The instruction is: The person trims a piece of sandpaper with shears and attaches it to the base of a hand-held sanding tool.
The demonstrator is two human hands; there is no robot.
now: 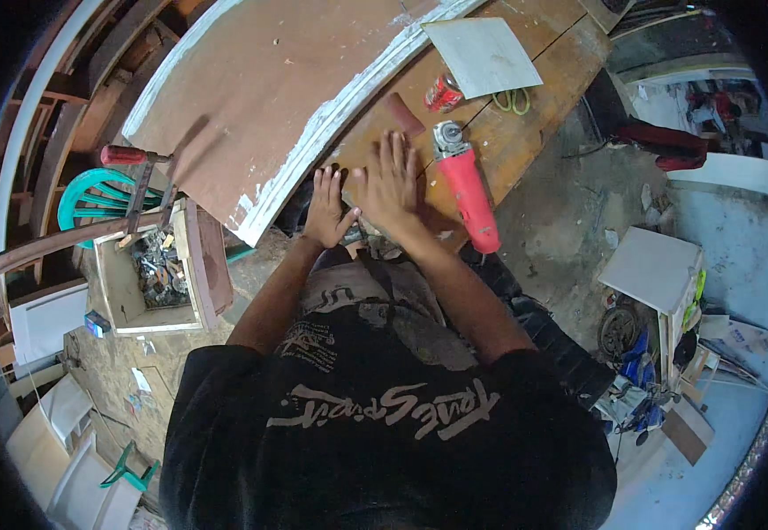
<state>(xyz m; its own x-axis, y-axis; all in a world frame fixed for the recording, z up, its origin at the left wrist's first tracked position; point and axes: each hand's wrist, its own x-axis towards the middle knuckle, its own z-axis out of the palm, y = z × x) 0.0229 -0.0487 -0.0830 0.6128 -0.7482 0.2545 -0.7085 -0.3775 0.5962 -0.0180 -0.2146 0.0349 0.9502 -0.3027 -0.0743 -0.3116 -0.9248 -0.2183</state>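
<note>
My left hand (325,208) lies at the near edge of the workbench, fingers stretched out beside the white edge of a large brown panel (269,79). Close on its right, my right hand (388,187) rests flat on the orange-brown bench top (534,124), fingers extended. Neither hand holds anything that I can see; what lies under the palms is hidden. Just beyond the right fingertips is a reddish-brown piece, perhaps sandpaper (406,115). To the right of that hand lies a red angle grinder (468,194), its metal head pointing away from me.
Farther back sit a red can (443,94), a white sheet (485,57) and scissors with yellowish handles (513,102). On the left, a red-handled clamp (128,155) reaches the panel, above a wooden box (114,287) of scraps and near a teal chair (75,199).
</note>
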